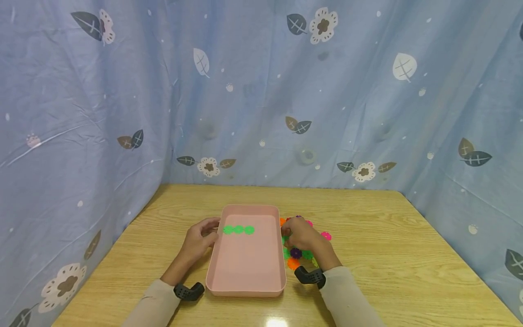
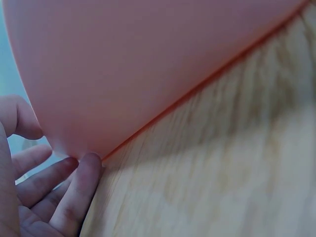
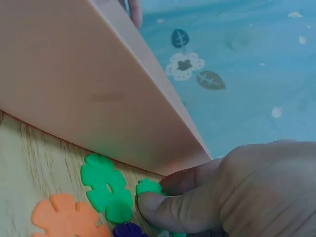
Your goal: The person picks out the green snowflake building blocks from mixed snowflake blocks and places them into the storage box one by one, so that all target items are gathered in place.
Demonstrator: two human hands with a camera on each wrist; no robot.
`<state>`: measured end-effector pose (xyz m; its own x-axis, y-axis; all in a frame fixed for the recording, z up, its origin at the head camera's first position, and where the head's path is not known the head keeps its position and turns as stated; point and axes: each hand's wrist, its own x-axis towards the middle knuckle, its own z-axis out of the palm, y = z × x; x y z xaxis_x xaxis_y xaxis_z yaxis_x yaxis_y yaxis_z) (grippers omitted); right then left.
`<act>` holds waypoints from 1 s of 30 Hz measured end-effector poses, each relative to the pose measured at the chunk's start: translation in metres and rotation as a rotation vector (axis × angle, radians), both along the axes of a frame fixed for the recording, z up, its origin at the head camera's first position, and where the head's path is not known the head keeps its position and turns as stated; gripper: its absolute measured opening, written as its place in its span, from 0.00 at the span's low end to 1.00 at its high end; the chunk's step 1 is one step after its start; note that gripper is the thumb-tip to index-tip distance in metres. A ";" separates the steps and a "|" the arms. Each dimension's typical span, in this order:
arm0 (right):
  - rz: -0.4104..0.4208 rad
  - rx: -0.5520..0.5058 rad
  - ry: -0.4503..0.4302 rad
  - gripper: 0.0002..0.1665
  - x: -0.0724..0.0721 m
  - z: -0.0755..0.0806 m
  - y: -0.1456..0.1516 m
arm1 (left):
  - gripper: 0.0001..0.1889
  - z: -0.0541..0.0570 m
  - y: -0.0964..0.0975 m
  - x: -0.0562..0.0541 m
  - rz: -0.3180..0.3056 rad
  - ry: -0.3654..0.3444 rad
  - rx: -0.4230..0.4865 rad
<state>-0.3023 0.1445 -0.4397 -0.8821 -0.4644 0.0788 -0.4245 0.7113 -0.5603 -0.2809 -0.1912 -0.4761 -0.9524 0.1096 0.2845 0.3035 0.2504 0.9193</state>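
A pink rectangular tray (image 1: 250, 272) lies on the table, with a row of three green flower-shaped plastic discs (image 1: 239, 230) near its far left part. At the tray's left wall is my left hand (image 1: 199, 240); in the left wrist view its fingertips (image 2: 90, 160) touch the outer side, low by the table. Just outside the right wall, my right hand (image 1: 303, 234) reaches into a loose pile of coloured discs. The right wrist view shows its thumb and forefinger pinching a green flower-shaped disc (image 3: 148, 186), partly hidden by the thumb.
Beside the right hand lie an orange disc (image 1: 293, 264), a purple disc (image 1: 296, 253) and several green, pink and yellow ones. One pink disc (image 1: 326, 236) sits apart at the right. A blue patterned curtain (image 1: 261, 100) surrounds the wooden table (image 1: 367, 254) at the back and sides.
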 end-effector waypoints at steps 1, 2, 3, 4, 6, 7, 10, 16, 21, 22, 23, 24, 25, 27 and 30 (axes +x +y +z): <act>-0.011 0.001 -0.008 0.14 0.000 0.000 0.000 | 0.26 -0.001 -0.001 -0.001 -0.003 0.001 0.007; -0.023 0.000 -0.016 0.15 0.000 0.000 0.000 | 0.26 -0.002 -0.001 -0.001 -0.006 0.001 0.013; -0.034 0.001 -0.024 0.15 0.000 0.000 -0.001 | 0.26 -0.003 -0.001 -0.001 -0.010 0.002 0.018; -0.041 0.001 -0.028 0.15 0.000 0.000 -0.001 | 0.26 -0.003 -0.002 -0.001 -0.015 0.003 0.022; -0.049 0.002 -0.029 0.15 -0.001 0.000 0.000 | 0.26 -0.003 -0.002 -0.001 -0.018 0.005 0.026; -0.053 0.000 -0.031 0.15 0.000 0.001 0.000 | 0.26 -0.003 -0.002 -0.001 -0.018 0.006 0.025; -0.061 -0.016 -0.044 0.15 0.000 0.003 0.000 | 0.25 -0.002 -0.002 -0.001 -0.016 0.004 0.018; -0.071 -0.048 -0.045 0.15 0.003 0.012 0.001 | 0.25 -0.003 -0.002 -0.002 -0.020 0.013 0.019; -0.080 -0.088 -0.008 0.12 0.002 0.019 0.004 | 0.25 -0.003 -0.003 -0.002 -0.023 0.019 0.019; -0.079 -0.097 0.002 0.11 0.002 0.020 0.004 | 0.25 -0.002 -0.002 -0.002 -0.020 0.016 0.014; -0.074 -0.110 0.010 0.10 0.001 0.021 0.005 | 0.26 -0.001 -0.002 -0.002 -0.015 0.017 0.010; -0.070 -0.123 0.013 0.09 -0.001 0.022 0.005 | 0.26 -0.001 -0.001 -0.002 -0.008 0.019 0.005; -0.064 -0.139 0.015 0.09 -0.002 0.023 0.004 | 0.26 0.001 -0.001 -0.002 -0.003 0.019 -0.002; -0.043 -0.175 0.015 0.08 -0.003 0.024 0.003 | 0.25 0.006 0.001 0.003 0.004 0.017 -0.013; -0.036 -0.212 -0.002 0.09 -0.003 0.025 -0.001 | 0.25 0.017 0.004 0.012 -0.003 0.012 -0.018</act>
<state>-0.3054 0.1437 -0.4143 -0.8983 -0.4055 0.1692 -0.3992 0.5922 -0.7000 -0.2688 -0.1877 -0.4593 -0.9486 0.1178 0.2939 0.3153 0.2659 0.9110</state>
